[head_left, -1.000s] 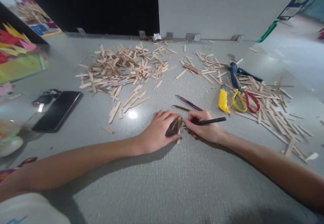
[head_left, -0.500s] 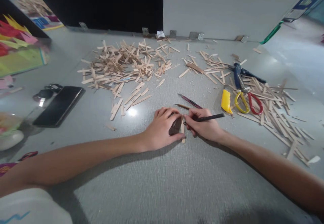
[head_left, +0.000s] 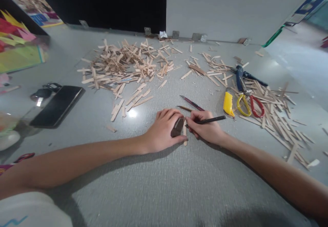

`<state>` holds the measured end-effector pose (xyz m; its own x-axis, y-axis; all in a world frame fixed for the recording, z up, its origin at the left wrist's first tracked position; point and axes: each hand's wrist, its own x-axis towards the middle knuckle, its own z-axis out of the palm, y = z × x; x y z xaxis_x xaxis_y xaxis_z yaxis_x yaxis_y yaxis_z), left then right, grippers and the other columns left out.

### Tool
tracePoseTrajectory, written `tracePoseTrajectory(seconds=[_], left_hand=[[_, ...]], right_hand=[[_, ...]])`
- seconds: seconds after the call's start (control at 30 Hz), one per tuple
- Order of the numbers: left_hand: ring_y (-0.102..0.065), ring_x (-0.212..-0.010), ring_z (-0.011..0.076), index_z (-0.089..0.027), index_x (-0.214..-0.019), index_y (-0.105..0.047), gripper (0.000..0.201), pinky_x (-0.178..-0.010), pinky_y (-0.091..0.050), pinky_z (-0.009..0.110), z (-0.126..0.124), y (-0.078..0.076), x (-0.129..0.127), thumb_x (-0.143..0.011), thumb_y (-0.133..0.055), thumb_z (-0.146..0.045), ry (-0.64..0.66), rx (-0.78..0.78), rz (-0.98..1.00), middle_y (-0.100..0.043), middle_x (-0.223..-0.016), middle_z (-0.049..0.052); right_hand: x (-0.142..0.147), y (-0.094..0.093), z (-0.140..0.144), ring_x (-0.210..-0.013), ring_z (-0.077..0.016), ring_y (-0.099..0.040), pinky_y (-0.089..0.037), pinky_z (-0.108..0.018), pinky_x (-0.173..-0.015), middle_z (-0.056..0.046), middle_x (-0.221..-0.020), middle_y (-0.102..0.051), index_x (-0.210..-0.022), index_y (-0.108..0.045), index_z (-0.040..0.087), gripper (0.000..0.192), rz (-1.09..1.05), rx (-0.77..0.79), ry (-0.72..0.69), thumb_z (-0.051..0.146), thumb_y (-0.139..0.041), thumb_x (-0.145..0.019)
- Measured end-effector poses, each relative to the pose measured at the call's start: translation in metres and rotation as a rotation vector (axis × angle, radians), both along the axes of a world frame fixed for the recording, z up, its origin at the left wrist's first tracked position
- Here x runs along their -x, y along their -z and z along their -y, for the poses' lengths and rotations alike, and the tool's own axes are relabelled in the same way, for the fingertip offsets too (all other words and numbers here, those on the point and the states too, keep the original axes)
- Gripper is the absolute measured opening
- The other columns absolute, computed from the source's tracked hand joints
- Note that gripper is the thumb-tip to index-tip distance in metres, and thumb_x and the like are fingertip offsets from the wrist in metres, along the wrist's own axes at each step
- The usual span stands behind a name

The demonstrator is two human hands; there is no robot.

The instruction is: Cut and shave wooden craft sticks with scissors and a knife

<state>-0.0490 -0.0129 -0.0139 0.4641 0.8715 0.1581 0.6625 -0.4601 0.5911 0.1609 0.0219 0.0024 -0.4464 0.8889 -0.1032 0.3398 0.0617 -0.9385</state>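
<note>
My left hand [head_left: 161, 131] curls around a dark brown, rounded block [head_left: 177, 128], whose kind I cannot make out, and rests on the grey table. Beside the block stands out a pale wooden craft stick [head_left: 185, 138], partly covered by my fingers. My right hand [head_left: 205, 128] pinches a black pencil [head_left: 212, 119], its tip down at the stick's right edge. Just beyond my right hand lie a dark red pencil [head_left: 192, 103] and a brown pencil [head_left: 183, 108], the latter partly hidden by the hand.
A heap of craft sticks [head_left: 125, 63] lies at the back left, and more sticks [head_left: 279, 121] spread at the right. A yellow cutter [head_left: 228, 103] and pliers with red and yellow handles [head_left: 247, 93] lie there. A black phone [head_left: 57, 107] is at the left.
The hands, block and stick hold nearly the same positions. The camera view has shifted slightly; the pencil has barely moved.
</note>
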Motion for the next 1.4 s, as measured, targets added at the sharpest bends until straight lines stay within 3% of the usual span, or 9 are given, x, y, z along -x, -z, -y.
tracePoseTrajectory(seconds=[0.33,0.57,0.73,1.4], left_hand=[[-0.056,-0.132,0.0374,-0.019,-0.129,-0.062,0.060,-0.113,-0.045,0.054,0.0009,-0.0014,-0.0009,-0.087,-0.090,-0.051,0.005,-0.001,-0.013,-0.065,-0.137,0.015],[-0.052,-0.136,0.0402,-0.023,-0.138,-0.063,0.082,-0.117,-0.041,0.058,-0.0001,-0.0006,0.0009,-0.077,-0.091,-0.070,0.041,0.030,0.002,-0.061,-0.143,0.014],[-0.051,-0.137,0.0416,-0.024,-0.132,-0.068,0.075,-0.118,-0.040,0.060,0.0012,-0.0005,0.0004,-0.078,-0.090,-0.071,0.044,0.013,-0.036,-0.060,-0.145,0.014],[-0.047,-0.142,0.0435,-0.025,-0.136,-0.067,0.080,-0.118,-0.042,0.062,0.0008,-0.0033,0.0003,-0.075,-0.092,-0.070,0.020,0.077,-0.042,-0.057,-0.150,0.014]], right_hand=[[-0.0008,0.0021,0.0000,-0.033,-0.0074,-0.045,-0.033,-0.019,-0.035,0.004,-0.043,-0.055,-0.062,-0.050,0.024,0.048,0.008,-0.011,-0.016,0.053,-0.072,-0.093],[0.0002,0.0014,0.0011,-0.034,-0.0072,-0.045,-0.031,-0.019,-0.034,0.004,-0.043,-0.053,-0.061,-0.048,0.024,0.047,-0.005,-0.017,-0.015,0.053,-0.070,-0.091],[0.0007,0.0010,0.0009,-0.033,-0.0070,-0.043,-0.029,-0.019,-0.034,0.005,-0.042,-0.051,-0.061,-0.048,0.024,0.045,-0.005,-0.025,-0.027,0.049,-0.068,-0.092],[0.0016,-0.0025,0.0020,-0.033,-0.0077,-0.046,-0.032,-0.019,-0.034,0.005,-0.042,-0.050,-0.061,-0.045,0.025,0.041,0.023,-0.012,-0.009,0.046,-0.066,-0.089]])
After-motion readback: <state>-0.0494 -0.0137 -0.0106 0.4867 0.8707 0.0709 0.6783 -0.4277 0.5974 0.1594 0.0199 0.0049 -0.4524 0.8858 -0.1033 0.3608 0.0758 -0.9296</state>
